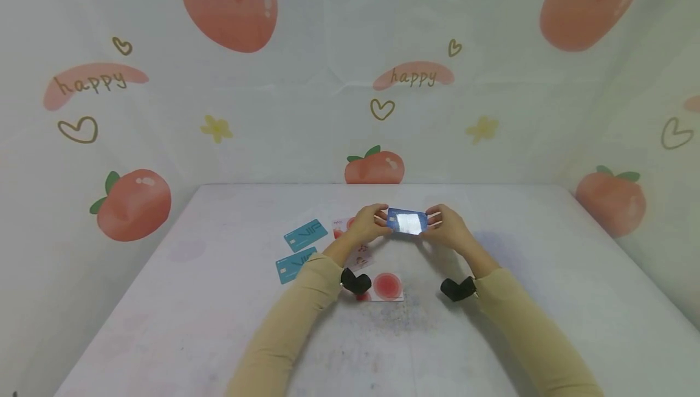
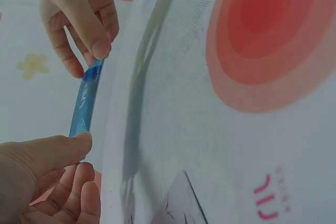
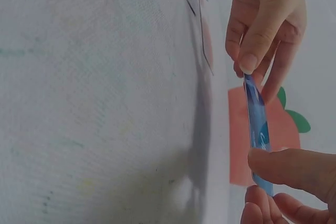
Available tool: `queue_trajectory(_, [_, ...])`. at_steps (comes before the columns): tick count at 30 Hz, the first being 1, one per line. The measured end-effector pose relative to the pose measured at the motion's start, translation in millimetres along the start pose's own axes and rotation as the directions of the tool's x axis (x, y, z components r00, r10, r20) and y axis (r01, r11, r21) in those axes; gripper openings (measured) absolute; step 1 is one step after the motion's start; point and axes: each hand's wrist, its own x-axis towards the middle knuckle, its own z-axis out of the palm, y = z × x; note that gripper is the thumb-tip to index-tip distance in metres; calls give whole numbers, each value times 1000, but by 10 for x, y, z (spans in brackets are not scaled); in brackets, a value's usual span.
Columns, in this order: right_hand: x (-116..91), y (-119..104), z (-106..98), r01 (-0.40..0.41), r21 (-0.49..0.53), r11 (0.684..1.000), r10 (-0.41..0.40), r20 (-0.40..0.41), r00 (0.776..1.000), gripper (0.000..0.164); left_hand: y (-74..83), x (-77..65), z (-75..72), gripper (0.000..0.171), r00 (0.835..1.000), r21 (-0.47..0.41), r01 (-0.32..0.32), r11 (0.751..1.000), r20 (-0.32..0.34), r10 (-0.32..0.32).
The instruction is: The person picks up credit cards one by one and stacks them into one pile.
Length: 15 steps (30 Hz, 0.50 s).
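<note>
A blue card (image 1: 407, 221) with a bright glare on its face is held above the table by its two short ends. My left hand (image 1: 369, 224) pinches its left end between thumb and fingers. At the right end, the thumb and fingers of my right hand (image 1: 447, 227) grip it the same way. Both wrist views show the card edge-on: the blue card (image 2: 86, 98) spans the gap between left hand (image 2: 47, 177) and right hand (image 2: 84, 14). Its printed side faces the right wrist camera at a slant, the card (image 3: 258, 121) tilted.
Two teal VIP cards (image 1: 305, 235) lie left of the left forearm. Pinkish-white cards (image 1: 361, 258) are partly hidden beneath the left arm. Nearer the front, a white card with a red circle (image 1: 387, 286) lies between the wrists. A printed cloth wall (image 1: 306, 141) stands behind the table.
</note>
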Motion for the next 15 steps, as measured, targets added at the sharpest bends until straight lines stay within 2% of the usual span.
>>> queue_trajectory(8, [-31,-67,-6,-8,-2,1000,8,12,1000,53,-47,-12,-35,61,1000,40,-8,999,13,7])
queue_trajectory(15, [-78,-87,-10,21,12,1000,-21,13,1000,52,-44,-57,-68,63,999,70,-31,997,30,29])
